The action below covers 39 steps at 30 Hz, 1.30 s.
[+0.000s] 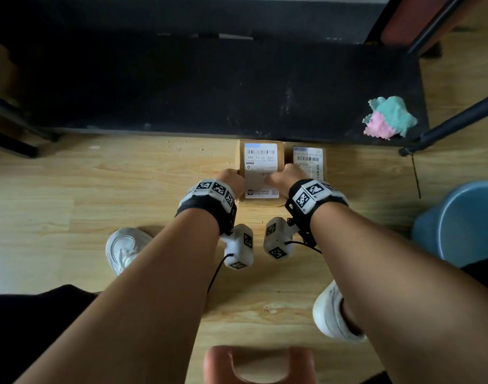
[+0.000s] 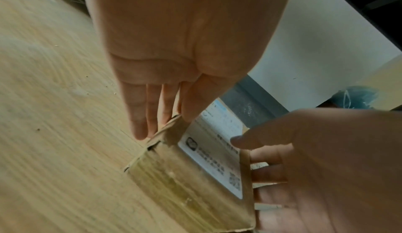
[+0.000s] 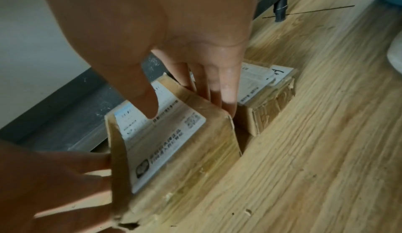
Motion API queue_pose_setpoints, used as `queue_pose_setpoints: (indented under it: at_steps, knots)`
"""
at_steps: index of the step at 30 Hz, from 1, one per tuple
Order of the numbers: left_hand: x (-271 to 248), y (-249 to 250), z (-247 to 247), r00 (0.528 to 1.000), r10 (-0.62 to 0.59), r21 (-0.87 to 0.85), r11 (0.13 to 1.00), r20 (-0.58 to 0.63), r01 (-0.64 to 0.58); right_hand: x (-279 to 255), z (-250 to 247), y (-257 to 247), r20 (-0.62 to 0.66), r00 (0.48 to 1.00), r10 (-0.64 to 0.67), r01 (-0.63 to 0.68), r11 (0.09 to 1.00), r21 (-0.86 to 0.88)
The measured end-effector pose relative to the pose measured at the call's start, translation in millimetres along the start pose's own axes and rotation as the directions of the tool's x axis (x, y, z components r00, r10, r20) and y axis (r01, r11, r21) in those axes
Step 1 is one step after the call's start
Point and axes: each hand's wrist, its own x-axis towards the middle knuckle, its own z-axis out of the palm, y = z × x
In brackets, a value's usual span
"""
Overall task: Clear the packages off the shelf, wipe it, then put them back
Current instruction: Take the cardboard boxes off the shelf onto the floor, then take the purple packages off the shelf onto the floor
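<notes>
A cardboard package [image 1: 260, 173] with a white label lies on the wooden floor just in front of the low black shelf [image 1: 168, 92]. My left hand [image 1: 231, 181] grips its left side: fingers [image 2: 143, 116] run down the side and the thumb sits on the top edge. My right hand [image 1: 281, 178] grips its right side, thumb on the label [image 3: 165, 133], fingers [image 3: 217, 92] pushed down into the gap beside a second, smaller package [image 1: 309, 162] [image 3: 265, 99]. The shelf board is bare apart from a teal and pink cloth [image 1: 389, 117] at its right end.
A blue bucket [image 1: 458, 223] stands on the floor at the right. A red stool [image 1: 259, 364] is close beneath me, between my white shoes [image 1: 123, 248]. Black shelf legs [image 1: 453, 123] slant at the right; another frame [image 1: 13, 134] stands at the left.
</notes>
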Motion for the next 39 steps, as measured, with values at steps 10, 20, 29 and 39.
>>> queue_pose_setpoints:
  at_steps: [10,20,29,39]
  knots:
    - [-20.9,3.3,-24.7,0.991,0.135,0.357,0.927,-0.021,-0.118,-15.1,-8.0,-14.7,-0.095,0.983,-0.160,0.144,0.977,-0.158]
    - [-87.8,9.6,-84.2,0.949,0.163,0.133,0.982,-0.270,-0.130,-86.1,-59.4,-43.7,-0.229,0.891,-0.391,0.330,0.907,-0.262]
    - [-151.0,27.8,-177.2,0.701,0.034,-0.279,0.902,-0.712,-0.328,-152.1,-131.6,-80.2,-0.466,0.670,-0.577,0.540,0.810,-0.227]
    - [-183.1,72.0,-247.4,0.509,0.020,-0.262,0.840,-0.861,-0.476,-176.4,-208.5,-139.5,-0.746,0.362,-0.559,0.668,0.714,-0.211]
